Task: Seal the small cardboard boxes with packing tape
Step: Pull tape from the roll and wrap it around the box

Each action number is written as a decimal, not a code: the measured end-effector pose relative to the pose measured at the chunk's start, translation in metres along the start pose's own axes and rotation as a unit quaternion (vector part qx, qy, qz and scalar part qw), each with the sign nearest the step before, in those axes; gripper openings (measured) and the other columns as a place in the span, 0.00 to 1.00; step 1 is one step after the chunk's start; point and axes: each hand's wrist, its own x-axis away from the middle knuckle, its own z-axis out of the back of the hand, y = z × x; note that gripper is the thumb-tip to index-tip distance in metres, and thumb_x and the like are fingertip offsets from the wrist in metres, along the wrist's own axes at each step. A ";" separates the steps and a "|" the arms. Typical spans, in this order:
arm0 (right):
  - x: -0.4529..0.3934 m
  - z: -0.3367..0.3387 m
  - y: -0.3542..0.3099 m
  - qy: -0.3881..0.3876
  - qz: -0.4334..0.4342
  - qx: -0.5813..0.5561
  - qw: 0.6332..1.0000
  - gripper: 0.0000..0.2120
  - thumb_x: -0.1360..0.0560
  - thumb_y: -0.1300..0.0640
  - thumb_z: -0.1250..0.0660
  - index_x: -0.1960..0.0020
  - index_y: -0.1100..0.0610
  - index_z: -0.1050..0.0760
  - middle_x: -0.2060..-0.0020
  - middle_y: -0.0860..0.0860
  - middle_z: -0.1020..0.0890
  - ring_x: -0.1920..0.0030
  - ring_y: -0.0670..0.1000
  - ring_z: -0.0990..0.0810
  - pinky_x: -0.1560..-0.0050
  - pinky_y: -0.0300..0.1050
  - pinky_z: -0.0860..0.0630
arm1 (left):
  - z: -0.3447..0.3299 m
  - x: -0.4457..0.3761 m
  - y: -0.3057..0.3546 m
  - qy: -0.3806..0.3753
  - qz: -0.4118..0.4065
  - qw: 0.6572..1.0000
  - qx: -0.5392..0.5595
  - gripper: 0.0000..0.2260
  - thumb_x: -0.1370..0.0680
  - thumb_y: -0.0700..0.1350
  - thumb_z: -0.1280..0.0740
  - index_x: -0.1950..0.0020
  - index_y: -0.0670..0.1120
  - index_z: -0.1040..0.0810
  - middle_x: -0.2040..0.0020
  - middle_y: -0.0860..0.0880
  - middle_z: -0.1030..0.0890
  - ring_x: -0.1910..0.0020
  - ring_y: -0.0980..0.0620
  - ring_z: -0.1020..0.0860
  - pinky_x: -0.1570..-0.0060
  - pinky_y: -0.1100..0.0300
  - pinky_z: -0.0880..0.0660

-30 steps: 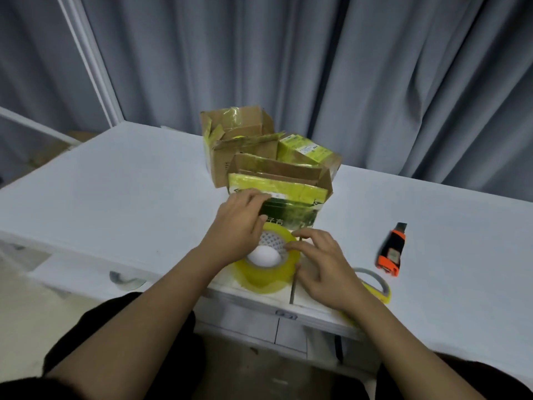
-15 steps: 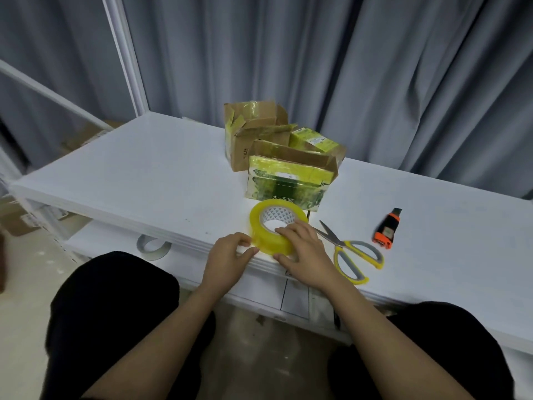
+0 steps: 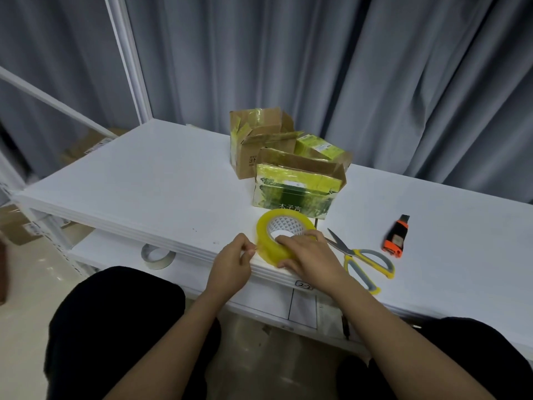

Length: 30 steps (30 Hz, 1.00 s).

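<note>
I am steadying the tape roll [image 3: 284,236] with my right hand [image 3: 310,259], fingers curled over its near rim and into the core, so that grip is closed on the roll. It is sitting tilted at the front edge of the white surface [image 3: 150,180]. My left hand [image 3: 232,262] is working just beside the roll's left side, thumb and forefinger pinched together at its outer wrap; I am judging that it is picking at the free end, though I cannot tell whether any film is actually caught between them.

The cardboard boxes [image 3: 297,187] are standing just behind the roll, flaps up and unsealed, so the sealing itself is not yet begun. Scissors [image 3: 362,258] are lying just right of my right hand, and a utility knife [image 3: 395,235] farther right.

The roll is looking rigid and light, easy to pin by its core. The film is thin, glossy and likely to cling back onto itself, so I am favouring a pinch on the loose corner and a steady pull away from the roll. The boxes are looking light and already creased, so they may slide unless held down while tape is pressed on.
</note>
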 end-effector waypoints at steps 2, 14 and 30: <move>0.000 0.006 0.006 -0.015 0.015 -0.030 0.999 0.22 0.23 0.47 0.35 0.32 0.53 0.30 0.45 0.51 0.20 0.41 0.54 0.25 0.35 0.42 0.42 | 0.004 -0.003 -0.002 -0.022 0.004 1.000 -0.011 0.10 0.21 0.38 0.39 0.59 0.51 0.33 0.54 0.50 0.18 0.53 0.49 0.22 0.52 0.50 0.24; 0.002 0.003 0.003 -0.041 -0.061 -0.016 0.997 0.22 0.25 0.41 0.39 0.35 0.51 0.33 0.42 0.50 0.25 0.37 0.53 0.31 0.28 0.52 0.49 | -0.002 -0.009 -0.009 -0.041 -0.027 0.998 0.037 0.10 0.21 0.37 0.38 0.59 0.51 0.32 0.55 0.54 0.18 0.51 0.55 0.21 0.52 0.57 0.26; 0.002 -0.001 0.003 -0.003 -0.041 -0.009 0.999 0.24 0.23 0.39 0.41 0.33 0.51 0.28 0.46 0.49 0.20 0.41 0.53 0.29 0.34 0.45 0.44 | 0.005 -0.010 -0.015 -0.066 -0.127 0.990 0.009 0.12 0.23 0.32 0.36 0.59 0.49 0.28 0.53 0.48 0.20 0.51 0.47 0.23 0.48 0.52 0.27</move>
